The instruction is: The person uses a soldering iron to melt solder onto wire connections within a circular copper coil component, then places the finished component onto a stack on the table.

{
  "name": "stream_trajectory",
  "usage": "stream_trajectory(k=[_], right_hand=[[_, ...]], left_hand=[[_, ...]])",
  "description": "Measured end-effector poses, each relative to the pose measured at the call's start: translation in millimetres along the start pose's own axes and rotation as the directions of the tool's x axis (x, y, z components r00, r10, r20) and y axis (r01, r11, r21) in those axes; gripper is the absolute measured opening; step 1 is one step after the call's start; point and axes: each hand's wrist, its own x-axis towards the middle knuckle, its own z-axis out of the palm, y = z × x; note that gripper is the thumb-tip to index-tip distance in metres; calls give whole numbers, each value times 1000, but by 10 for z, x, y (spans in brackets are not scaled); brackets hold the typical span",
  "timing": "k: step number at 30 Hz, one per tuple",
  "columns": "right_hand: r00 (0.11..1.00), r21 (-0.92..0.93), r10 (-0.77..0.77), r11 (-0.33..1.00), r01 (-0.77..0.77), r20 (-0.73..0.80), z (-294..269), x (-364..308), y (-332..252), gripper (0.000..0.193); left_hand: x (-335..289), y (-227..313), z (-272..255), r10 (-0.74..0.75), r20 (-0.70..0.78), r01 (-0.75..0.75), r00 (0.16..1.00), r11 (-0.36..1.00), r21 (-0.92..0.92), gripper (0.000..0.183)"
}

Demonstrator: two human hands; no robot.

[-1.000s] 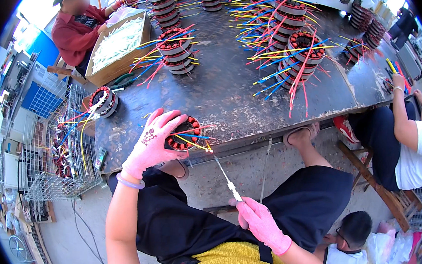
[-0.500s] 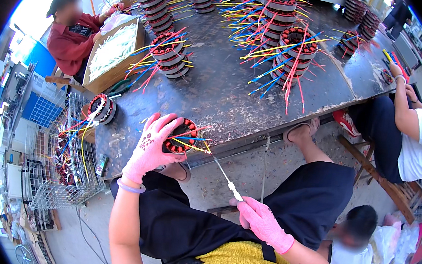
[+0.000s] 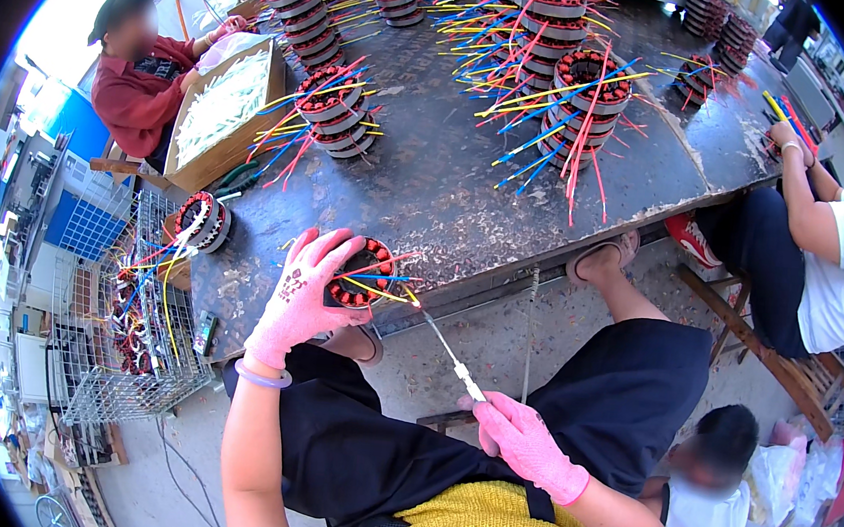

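Gloved in pink, my left hand (image 3: 310, 289) is closed around the rim of a motor stator (image 3: 379, 260), a dark ring with red insulation inside. The stator is at the table's near edge, and red, blue and yellow lead wires (image 3: 380, 288) stick out of it to the right. My right hand (image 3: 519, 438), also in a pink glove, grips the white handle of a thin metal rod tool (image 3: 448, 346). The rod slants up to the left, its tip at the end of a yellow lead; whether they touch is too small to tell.
Stacks of wired stators (image 3: 586, 107) stand on the dark worktable (image 3: 419, 183). A cardboard box (image 3: 225, 111) of white strips is at the left, near a person in red. Another stator (image 3: 203, 221) lies by a wire basket (image 3: 129, 338). Two people in white are at the right.
The rod's tip has shifted slightly down and left at the lead ends. My left hand and the stator stay almost in place. The person at the right has leaned forward.
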Motion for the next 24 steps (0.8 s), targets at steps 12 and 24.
stream_trajectory(k=[12, 24], right_hand=[[1000, 34, 0, 999, -1, 9, 7, 18, 51, 37], [1000, 48, -10, 999, 10, 9, 2, 12, 41, 36]], left_hand=[[-4, 10, 5, -20, 5, 20, 1000, 1000, -10, 95], [-1, 6, 4, -27, 14, 27, 1000, 1000, -6, 95]])
